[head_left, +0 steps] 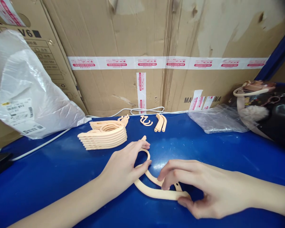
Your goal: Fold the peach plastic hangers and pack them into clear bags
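A peach plastic folding clothes hanger (154, 192) lies on the blue tabletop in front of me, its curved arms pointing right. My left hand (123, 163) holds it near the round middle part, thumb on one side and fingers reaching over the other, partly hiding it. At the right end of the arms, my right hand (211, 186) has its thumb and fingers closed about the tips. Behind my left hand sits a neat stack of similar folded hangers (104, 141). Loose hooks (146, 121) and several curved arm pieces (160, 123) lie farther back.
Large cardboard boxes (118, 88) stand along the back edge. A white plastic parcel bag (38, 91) leans at the left, with a white cable (45, 144) running past it. On the right are a clear plastic bag (216, 120) and a black bag (280, 117).
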Demonstrator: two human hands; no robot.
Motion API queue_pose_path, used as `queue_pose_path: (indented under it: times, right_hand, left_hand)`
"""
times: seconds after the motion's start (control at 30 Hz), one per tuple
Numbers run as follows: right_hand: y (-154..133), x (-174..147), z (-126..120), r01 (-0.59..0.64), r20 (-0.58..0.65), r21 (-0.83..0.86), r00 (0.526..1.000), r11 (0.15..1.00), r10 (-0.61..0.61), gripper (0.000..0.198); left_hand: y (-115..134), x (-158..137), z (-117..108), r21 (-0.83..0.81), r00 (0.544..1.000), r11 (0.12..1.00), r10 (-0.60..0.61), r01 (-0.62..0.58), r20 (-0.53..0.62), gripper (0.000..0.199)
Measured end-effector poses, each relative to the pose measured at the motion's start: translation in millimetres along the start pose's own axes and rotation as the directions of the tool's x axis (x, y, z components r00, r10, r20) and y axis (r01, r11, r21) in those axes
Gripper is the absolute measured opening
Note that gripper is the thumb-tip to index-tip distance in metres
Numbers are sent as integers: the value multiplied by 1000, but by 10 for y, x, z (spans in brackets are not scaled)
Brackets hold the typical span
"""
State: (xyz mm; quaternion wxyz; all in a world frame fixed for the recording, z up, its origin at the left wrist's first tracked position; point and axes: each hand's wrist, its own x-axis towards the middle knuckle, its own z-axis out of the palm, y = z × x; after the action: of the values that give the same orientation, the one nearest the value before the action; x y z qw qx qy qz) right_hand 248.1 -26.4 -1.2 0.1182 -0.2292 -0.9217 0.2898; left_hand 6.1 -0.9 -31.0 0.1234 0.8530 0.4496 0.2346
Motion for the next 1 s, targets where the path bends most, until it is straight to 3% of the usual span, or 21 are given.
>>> queue_pose_path:
  times: [0.17, 0.33, 0.4, 0.57, 0.67, 0.8, 1.0]
  right_hand:
    - [-32, 3, 15, 48, 23, -42, 999, 998, -47, 54]
    - [92, 21, -20, 81, 7, -186, 997, 979, -82, 45]
    - [177, 27, -38, 72, -22, -256, 997, 964, -80, 41]
    - [361, 37, -57, 6, -159, -373, 985, 928, -70, 41]
    - [400, 44, -51, -42, -235, -447, 969, 893, -72, 27]
    - [362, 58, -39, -83, -247, -526, 967, 847, -58, 24]
    - [306, 64, -34, -99, -248, -498, 968, 862, -32, 29]
  left_hand:
    - [11, -2, -7, 2, 1000, 1000, -6, 6, -3, 30]
    - [31, -10, -39, -30, 1000, 1000, -4, 4, 19, 24]
    - [18, -18, -49, -42, 999, 999, 21, -20, 30, 24]
    - [-44, -20, -44, -43, 990, 991, 132, -130, 50, 45]
    - [-50, -3, -37, -27, 985, 987, 158, -156, 66, 47]
    - [-33, 3, -35, -28, 982, 984, 177, -176, 63, 46]
    - [5, -20, -37, -63, 968, 972, 231, -226, 99, 43]
